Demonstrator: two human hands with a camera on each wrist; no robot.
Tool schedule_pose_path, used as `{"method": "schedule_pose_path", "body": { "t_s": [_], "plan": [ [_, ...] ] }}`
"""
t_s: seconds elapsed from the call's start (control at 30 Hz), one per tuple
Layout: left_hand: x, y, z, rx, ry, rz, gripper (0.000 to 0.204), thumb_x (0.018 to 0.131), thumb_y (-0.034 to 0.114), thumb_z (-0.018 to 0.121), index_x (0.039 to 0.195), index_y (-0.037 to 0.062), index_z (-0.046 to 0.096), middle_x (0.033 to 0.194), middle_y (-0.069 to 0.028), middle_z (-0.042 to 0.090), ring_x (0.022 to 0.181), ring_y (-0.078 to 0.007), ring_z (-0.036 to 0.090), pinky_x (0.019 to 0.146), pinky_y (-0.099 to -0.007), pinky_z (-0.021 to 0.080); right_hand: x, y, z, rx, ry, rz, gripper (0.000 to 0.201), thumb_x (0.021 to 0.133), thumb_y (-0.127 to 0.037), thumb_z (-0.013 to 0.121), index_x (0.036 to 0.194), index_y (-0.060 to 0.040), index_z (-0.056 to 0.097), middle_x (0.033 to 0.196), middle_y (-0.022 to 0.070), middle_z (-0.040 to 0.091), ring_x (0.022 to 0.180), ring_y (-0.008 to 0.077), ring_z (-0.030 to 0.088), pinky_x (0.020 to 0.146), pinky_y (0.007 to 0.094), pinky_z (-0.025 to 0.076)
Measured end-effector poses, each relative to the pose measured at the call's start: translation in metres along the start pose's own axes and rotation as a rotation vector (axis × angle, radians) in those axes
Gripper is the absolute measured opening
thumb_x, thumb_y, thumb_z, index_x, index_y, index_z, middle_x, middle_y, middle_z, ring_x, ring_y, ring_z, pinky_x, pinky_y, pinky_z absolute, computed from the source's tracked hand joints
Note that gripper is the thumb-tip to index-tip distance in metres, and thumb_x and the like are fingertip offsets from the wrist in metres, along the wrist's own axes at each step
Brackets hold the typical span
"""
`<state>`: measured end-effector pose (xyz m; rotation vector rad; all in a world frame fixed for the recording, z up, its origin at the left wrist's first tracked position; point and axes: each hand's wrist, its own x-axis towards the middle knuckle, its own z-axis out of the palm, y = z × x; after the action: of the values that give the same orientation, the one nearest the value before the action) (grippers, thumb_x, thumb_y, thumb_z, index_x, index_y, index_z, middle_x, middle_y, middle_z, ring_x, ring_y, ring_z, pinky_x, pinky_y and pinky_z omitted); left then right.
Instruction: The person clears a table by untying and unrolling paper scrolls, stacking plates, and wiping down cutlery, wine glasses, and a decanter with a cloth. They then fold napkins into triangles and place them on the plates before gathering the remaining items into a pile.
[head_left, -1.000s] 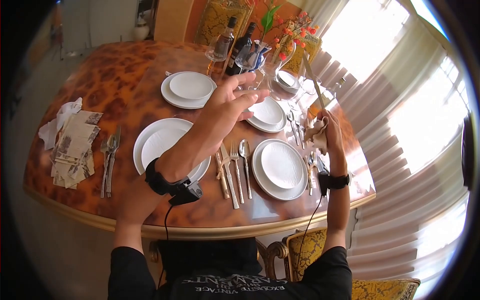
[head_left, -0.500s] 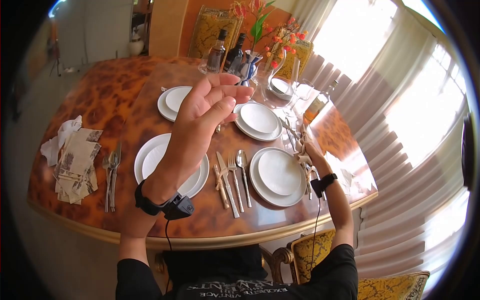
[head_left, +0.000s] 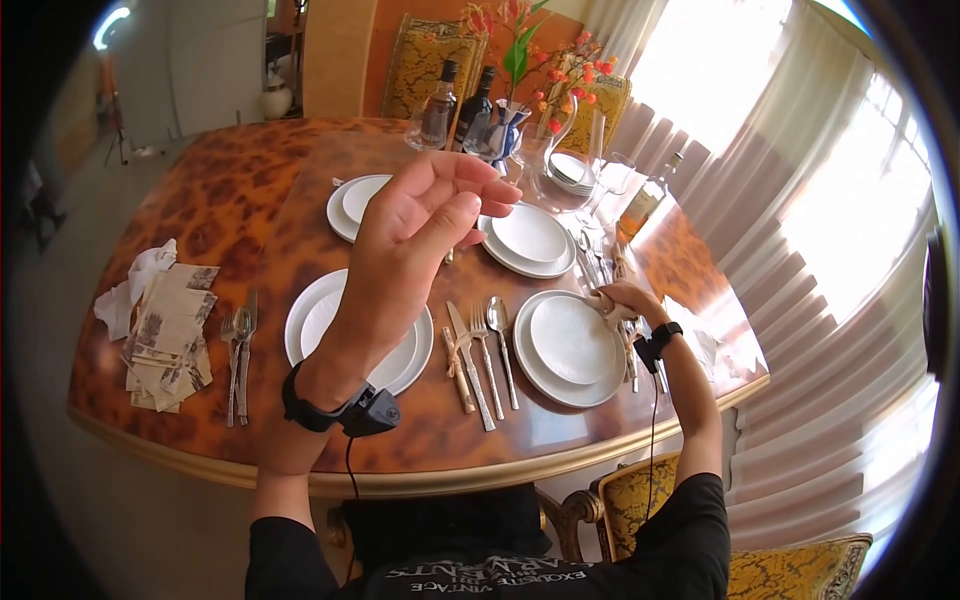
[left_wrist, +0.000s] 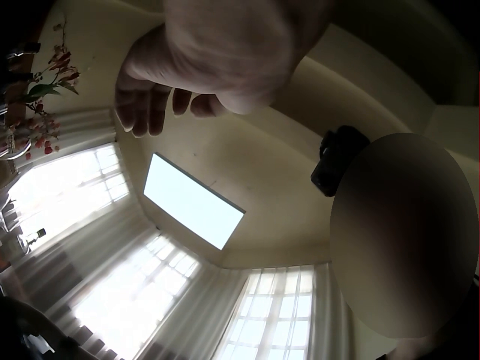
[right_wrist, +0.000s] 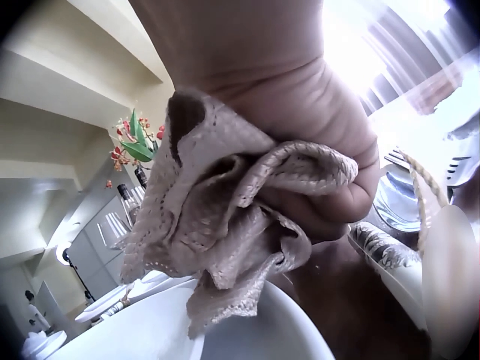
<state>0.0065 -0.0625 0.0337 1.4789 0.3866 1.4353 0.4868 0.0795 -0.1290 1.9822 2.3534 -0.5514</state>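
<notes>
My right hand [head_left: 634, 298] grips a crumpled beige cloth [right_wrist: 217, 202], its folds bunched in the curled fingers. Hand and cloth are at the upper right rim of a white plate stack [head_left: 572, 345], close to the cutlery right of it. In the right wrist view the white plate [right_wrist: 292, 322] shows below the cloth, and a patterned handle [right_wrist: 386, 255] lies beside the hand. Raised above the table, my left hand [head_left: 405, 245] holds nothing, its fingers loosely bent. It covers part of another white plate stack [head_left: 310, 325].
A knife, fork and spoon [head_left: 498, 318] lie between the near plates. Printed paper napkins [head_left: 165, 335] are piled at the left beside more cutlery [head_left: 238, 340]. Toward the back stand bottles [head_left: 437, 115], glasses, a flower vase [head_left: 507, 130] and further plates [head_left: 530, 235].
A knife stood upright in my right hand with the cloth; now only the cloth shows there. That hand came down and nearer, to the plate rim. The left hand shifted left and stayed raised.
</notes>
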Motion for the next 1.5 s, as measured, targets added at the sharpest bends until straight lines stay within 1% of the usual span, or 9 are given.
{"method": "schedule_pose_path", "body": {
  "t_s": [0.07, 0.5, 0.73, 0.83, 1.0, 1.13, 1.17, 1.33, 1.5],
  "plan": [
    [-0.001, 0.0, -0.001, 0.008, -0.006, 0.01, 0.023, 0.099, 0.02, 0.049, 0.117, 0.0074, 0.055, 0.116, -0.0091, 0.066, 0.109, -0.0141, 0.06, 0.09, -0.0285, 0.046, -0.01, -0.026, -0.013, 0.177, -0.029, 0.287, 0.036, 0.094, -0.031, 0.053, 0.104, -0.0016, 0.072, 0.081, 0.01, 0.07, 0.069, 0.0154, 0.064, 0.071, 0.0303, 0.052],
    [0.004, -0.093, 0.034, 0.454, -0.227, -0.14, 0.052, 0.098, 0.023, 0.055, 0.144, 0.0076, 0.035, 0.125, -0.0154, 0.06, 0.108, -0.0222, 0.062, 0.092, -0.0351, 0.048, -0.085, -0.24, -0.019, 1.243, 0.527, -0.341, 0.02, 0.1, -0.022, 0.055, 0.1, -0.0022, 0.06, 0.088, 0.0006, 0.06, 0.078, 0.0044, 0.056, 0.068, 0.0198, 0.047],
    [-0.023, -0.125, 0.021, 0.484, 0.126, 0.107, 0.038, 0.089, 0.004, 0.051, 0.127, -0.0008, 0.052, 0.11, -0.0129, 0.064, 0.102, -0.0184, 0.061, 0.087, -0.0322, 0.049, -0.094, -0.315, 0.026, 0.382, 0.911, -0.775, 0.031, 0.096, -0.019, 0.056, 0.121, -0.0008, 0.054, 0.126, 0.0198, 0.053, 0.114, 0.0322, 0.052, 0.098, 0.0414, 0.04],
    [-0.045, -0.103, 0.005, -0.144, 0.043, -0.355, 0.027, 0.094, 0.007, 0.047, 0.119, 0.0015, 0.058, 0.108, -0.004, 0.062, 0.097, -0.0085, 0.058, 0.083, -0.0259, 0.048, -0.097, -0.322, 0.041, 0.161, 0.942, -0.846, 0.055, 0.08, -0.017, 0.071, 0.131, -0.0041, 0.052, 0.146, 0.0249, 0.036, 0.132, 0.0461, 0.037, 0.108, 0.0533, 0.031],
    [-0.087, -0.078, -0.028, -0.071, -0.111, -0.593, 0.029, 0.101, 0.022, 0.05, 0.116, -0.0003, 0.06, 0.095, -0.0038, 0.066, 0.091, -0.0103, 0.06, 0.084, -0.0266, 0.048, -0.09, -0.313, 0.058, 0.398, 0.743, -1.004, 0.049, 0.079, 0.001, 0.064, 0.127, -0.0029, 0.054, 0.129, 0.0248, 0.053, 0.109, 0.0394, 0.06, 0.087, 0.0409, 0.051],
    [-0.114, -0.037, -0.081, 0.588, -0.269, -0.501, 0.03, 0.1, 0.025, 0.055, 0.111, -0.0021, 0.062, 0.092, -0.0098, 0.07, 0.086, -0.0122, 0.061, 0.075, -0.0314, 0.049, -0.088, -0.287, 0.055, 0.671, 0.558, -0.683, 0.033, 0.082, 0.002, 0.054, 0.115, 0.0014, 0.06, 0.106, 0.0207, 0.066, 0.093, 0.031, 0.066, 0.082, 0.0334, 0.051],
    [-0.118, -0.027, -0.097, 0.866, -0.203, -0.565, 0.026, 0.098, 0.023, 0.056, 0.107, -0.0013, 0.062, 0.09, -0.0127, 0.069, 0.086, -0.0165, 0.063, 0.075, -0.033, 0.049, -0.082, -0.279, 0.056, 0.765, 0.525, -0.639, 0.028, 0.087, 0.001, 0.046, 0.111, 0.0013, 0.06, 0.094, 0.0053, 0.063, 0.086, 0.0089, 0.056, 0.077, 0.0238, 0.047],
    [-0.178, -0.036, -0.193, 1.87, 0.068, -0.396, 0.019, 0.09, 0.017, 0.061, 0.091, -0.0018, 0.06, 0.089, -0.0189, 0.061, 0.091, -0.0402, 0.058, 0.079, -0.0482, 0.047, -0.077, -0.266, 0.057, 0.927, 0.484, -0.558, 0.027, 0.087, -0.003, 0.05, 0.112, 0.0, 0.06, 0.094, 0.0033, 0.062, 0.087, 0.0093, 0.056, 0.078, 0.024, 0.047],
    [-0.191, -0.043, -0.199, 1.986, 0.022, -0.469, 0.021, 0.087, 0.019, 0.066, 0.092, -0.001, 0.06, 0.093, -0.0198, 0.059, 0.092, -0.039, 0.057, 0.081, -0.047, 0.047, -0.079, -0.27, 0.057, 0.908, 0.359, -0.613, 0.024, 0.086, -0.006, 0.051, 0.107, -0.0002, 0.06, 0.089, 0.0029, 0.061, 0.081, 0.0088, 0.057, 0.071, 0.0255, 0.048]
  ]
}}
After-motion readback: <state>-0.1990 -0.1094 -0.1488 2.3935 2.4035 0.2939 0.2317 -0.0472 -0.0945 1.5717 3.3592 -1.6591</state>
